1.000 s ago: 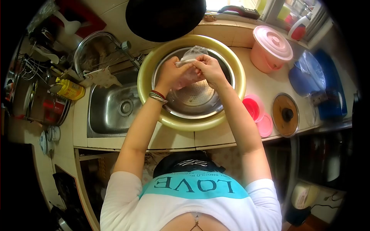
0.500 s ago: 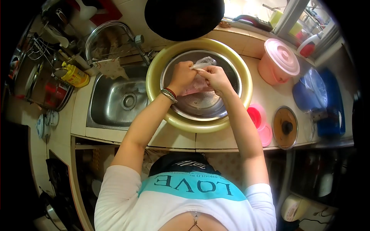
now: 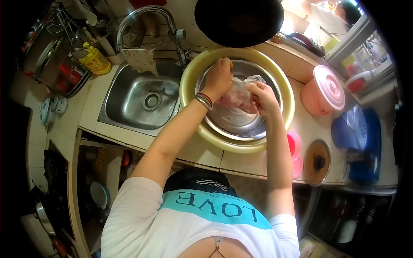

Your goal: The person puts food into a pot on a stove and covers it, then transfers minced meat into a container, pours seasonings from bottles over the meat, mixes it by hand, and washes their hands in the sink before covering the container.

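Observation:
A clear plastic bag (image 3: 238, 95) with pinkish contents, which look like raw meat, hangs over the metal bowl (image 3: 241, 130). That bowl sits inside a larger yellow basin (image 3: 192, 64) on the counter. My left hand (image 3: 219, 77), with bracelets at the wrist, is closed at the bag's upper left; its fingertips are partly hidden. My right hand (image 3: 264, 98) pinches the bag's right side between thumb and fingers. The bag's top is gathered loosely between the two hands.
Left of the basin is a steel sink (image 3: 124, 101) with a curved faucet (image 3: 129, 19). A black pan (image 3: 238, 21) is beyond the basin. To the right stand a lidded pink bucket (image 3: 320, 92), pink containers (image 3: 294, 146), a glass lid (image 3: 317, 165) and a blue basket (image 3: 372, 150).
My hands have moved apart, the left up and away from the right, and the bag is spread wider between them. The camera view has shifted, so the counter appears farther right.

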Demonstrator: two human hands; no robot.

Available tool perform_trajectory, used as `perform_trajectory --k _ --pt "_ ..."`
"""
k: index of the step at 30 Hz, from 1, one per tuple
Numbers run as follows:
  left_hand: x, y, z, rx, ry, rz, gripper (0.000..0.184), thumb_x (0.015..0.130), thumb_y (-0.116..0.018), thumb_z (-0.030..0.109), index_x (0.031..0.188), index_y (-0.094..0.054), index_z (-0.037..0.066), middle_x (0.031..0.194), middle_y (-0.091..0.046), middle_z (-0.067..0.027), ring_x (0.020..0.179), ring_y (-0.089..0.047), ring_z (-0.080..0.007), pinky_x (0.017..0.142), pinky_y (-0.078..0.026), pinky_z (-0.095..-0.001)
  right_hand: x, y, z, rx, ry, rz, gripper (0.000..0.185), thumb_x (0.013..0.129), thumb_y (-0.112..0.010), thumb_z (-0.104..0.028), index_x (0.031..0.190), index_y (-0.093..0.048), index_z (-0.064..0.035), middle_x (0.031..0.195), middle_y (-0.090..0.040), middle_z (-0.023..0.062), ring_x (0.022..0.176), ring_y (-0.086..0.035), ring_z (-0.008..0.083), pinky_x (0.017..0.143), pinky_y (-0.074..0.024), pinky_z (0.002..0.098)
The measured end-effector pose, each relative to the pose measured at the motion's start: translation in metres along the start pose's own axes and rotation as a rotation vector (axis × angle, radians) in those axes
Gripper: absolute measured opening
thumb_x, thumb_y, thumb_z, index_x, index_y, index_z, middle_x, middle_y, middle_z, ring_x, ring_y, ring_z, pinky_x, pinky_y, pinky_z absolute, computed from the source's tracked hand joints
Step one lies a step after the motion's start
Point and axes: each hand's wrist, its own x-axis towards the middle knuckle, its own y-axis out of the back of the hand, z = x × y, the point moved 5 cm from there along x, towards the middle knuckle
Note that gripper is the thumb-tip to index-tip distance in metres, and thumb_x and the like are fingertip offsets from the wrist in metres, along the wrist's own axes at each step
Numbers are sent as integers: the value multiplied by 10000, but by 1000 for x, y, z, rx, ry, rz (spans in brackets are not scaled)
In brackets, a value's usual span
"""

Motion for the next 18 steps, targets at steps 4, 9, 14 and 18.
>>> perform_trajectory --k 4,9,14,18 --pt "-5 -5 1 -90 99 -100 165 697 -543 -1 824 -441 31 793 -505 -139 771 -510 -343 657 -412 -390 6 6 2 -408 204 279 243 652 -692 -207 650 -587 13 577 -576 70 498 -555 121 472 -441 261" --pt "-8 -12 5 -107 13 -209 161 686 -532 18 805 -424 39 843 -496 -175 760 -508 -371 652 -420 -434 -2 -2 -20 -953 281 523 216 633 -642 -221 686 -618 -13 692 -601 190 657 -597 308 619 -466 368" --pt "-4 -4 4 -34 -30 -143 142 691 -482 -12 808 -418 39 835 -493 -178 748 -513 -378 635 -425 -447 10 11 -2 -1062 391 549 85 654 -575 -90 677 -571 -7 703 -581 210 708 -576 363 654 -454 402" --pt "-1 6 -8 -37 89 -23 120 754 -470 23 863 -421 37 863 -506 -179 777 -514 -373 656 -427 -431 9 9 4 -976 414 505 88 653 -578 -39 728 -541 -11 719 -580 183 724 -574 340 659 -451 380"
